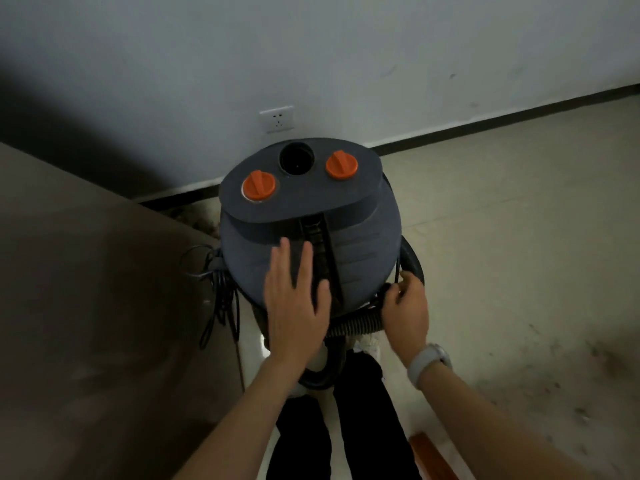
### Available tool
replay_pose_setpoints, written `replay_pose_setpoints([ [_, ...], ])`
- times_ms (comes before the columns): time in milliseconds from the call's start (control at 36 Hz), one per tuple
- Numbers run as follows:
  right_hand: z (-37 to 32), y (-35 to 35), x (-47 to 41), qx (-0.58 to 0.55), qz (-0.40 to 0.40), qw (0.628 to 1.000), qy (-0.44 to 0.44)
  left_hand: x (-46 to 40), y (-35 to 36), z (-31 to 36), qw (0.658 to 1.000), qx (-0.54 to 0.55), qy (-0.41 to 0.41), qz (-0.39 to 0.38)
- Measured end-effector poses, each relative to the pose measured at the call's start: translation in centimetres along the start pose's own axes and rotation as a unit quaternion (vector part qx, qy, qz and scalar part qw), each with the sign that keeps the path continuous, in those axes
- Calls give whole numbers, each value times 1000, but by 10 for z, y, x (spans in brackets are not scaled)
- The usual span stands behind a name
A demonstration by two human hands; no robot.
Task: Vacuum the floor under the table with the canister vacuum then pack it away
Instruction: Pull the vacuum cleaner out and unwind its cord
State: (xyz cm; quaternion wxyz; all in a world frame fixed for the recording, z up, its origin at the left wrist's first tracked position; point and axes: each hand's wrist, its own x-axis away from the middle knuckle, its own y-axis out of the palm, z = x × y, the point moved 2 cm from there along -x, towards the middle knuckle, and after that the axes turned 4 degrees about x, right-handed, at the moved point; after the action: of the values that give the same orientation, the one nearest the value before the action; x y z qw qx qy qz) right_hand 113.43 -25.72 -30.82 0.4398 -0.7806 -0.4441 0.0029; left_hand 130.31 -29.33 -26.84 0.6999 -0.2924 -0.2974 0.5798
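- The canister vacuum [308, 216] stands at centre frame, close to the white wall [346, 46]; its dark lid faces you, with two orange knobs [259, 186] either side of an open round port [296, 158]
- Your left hand [294, 299] lies flat on the lid beside the handle groove, fingers straight, gripping nothing
- Your right hand [405, 306], watch [429, 362] on the wrist, sits at the canister's right edge; its fingers curl round a thin black cord [398, 258]
- The ribbed hose [353, 325] loops under the lid, just below both hands
- More cord [221, 299] hangs at the left; a wall socket [277, 118] shows above the vacuum
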Motion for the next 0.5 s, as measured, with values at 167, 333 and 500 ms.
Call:
replay_pose_setpoints([
  [167, 39, 12, -22, 29, -95, 992, 76, 3, 32, 3, 991, -126, 8, -43],
  [333, 41, 22, -39, 174, -185, 966, 51, 2, 37, -2, 984, -173, 27, -36],
  [500, 51, 23, -28, 181, -164, 969, -36, 8, 35, 3, 985, -164, 42, -14],
])
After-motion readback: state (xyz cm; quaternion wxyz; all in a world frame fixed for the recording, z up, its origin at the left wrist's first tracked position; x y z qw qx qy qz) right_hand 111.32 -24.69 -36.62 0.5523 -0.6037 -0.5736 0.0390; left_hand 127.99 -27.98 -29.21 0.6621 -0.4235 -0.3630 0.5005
